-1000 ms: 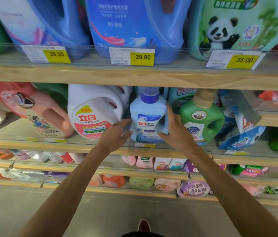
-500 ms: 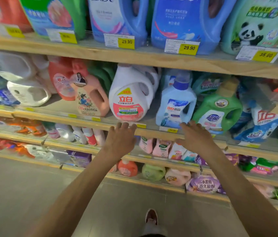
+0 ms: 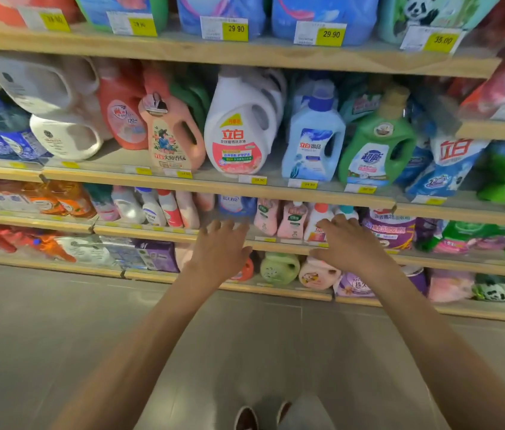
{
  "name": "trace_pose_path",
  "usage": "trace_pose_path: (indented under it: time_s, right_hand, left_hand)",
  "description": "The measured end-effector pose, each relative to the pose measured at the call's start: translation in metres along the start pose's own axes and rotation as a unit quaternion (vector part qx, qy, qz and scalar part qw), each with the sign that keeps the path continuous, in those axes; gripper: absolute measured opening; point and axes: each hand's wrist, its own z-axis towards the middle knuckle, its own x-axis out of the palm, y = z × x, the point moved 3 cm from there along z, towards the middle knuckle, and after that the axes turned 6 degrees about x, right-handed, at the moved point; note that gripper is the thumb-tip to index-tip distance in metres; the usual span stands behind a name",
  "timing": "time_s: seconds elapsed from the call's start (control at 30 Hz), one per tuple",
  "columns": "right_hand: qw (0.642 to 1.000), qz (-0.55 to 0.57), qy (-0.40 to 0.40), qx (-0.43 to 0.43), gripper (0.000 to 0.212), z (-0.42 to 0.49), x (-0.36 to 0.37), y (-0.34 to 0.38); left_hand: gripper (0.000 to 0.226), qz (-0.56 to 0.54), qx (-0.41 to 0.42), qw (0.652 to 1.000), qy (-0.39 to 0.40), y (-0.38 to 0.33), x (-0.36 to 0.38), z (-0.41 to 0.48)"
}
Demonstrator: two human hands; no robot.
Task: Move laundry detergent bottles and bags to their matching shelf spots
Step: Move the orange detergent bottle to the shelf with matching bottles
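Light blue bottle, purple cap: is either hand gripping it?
No: the light blue bottle stands untouched on its shelf, while the left hand and right hand are lower down, both open and holding nothing.

- Pale blue plastic detergent bottle (image 3: 313, 144), glossy, above the right hand (image 3: 349, 242).
- White plastic jug (image 3: 240, 131), smooth sheen, above the left hand (image 3: 220, 248).
- Light wooden shelf rail (image 3: 214, 188) between those and the hands: matt, grainy.

A pale blue bottle (image 3: 313, 144) (darker blue cap) stands upright on the middle shelf (image 3: 214, 185). At its 9 o'clock leans a white jug (image 3: 238, 135), at its 3 o'clock a green bottle (image 3: 375, 150), then a blue-white bag (image 3: 450, 169).
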Motion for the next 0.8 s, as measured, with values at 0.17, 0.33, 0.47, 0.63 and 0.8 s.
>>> trace_pose_path:
  time_s: [0.17, 0.33, 0.47, 0.63, 0.8]
  right_hand:
    - [0.999, 0.008, 0.046, -0.008, 0.069, -0.030, 0.020, -0.008]
    - [0.999, -0.002, 0.053, -0.015, 0.065, -0.057, 0.041, -0.016]
    - [0.999, -0.013, 0.043, -0.028, 0.065, -0.071, 0.066, -0.021]
    - [0.997, -0.012, 0.060, -0.048, 0.063, -0.083, 0.089, -0.019]
    - [0.994, 0.003, 0.083, -0.066, 0.060, -0.093, 0.105, -0.004]
  left_hand:
    - [0.045, -0.006, -0.010, 1.000, 0.023, -0.013, 0.005, -0.027]
    - [0.046, -0.004, -0.025, 0.998, 0.055, -0.033, 0.011, -0.049]
    - [0.050, 0.000, -0.047, 0.996, 0.072, -0.048, 0.024, -0.067]
    - [0.049, -0.007, -0.062, 0.994, 0.092, -0.058, 0.048, -0.096]
    - [0.051, -0.019, -0.081, 0.989, 0.120, -0.056, 0.060, -0.116]
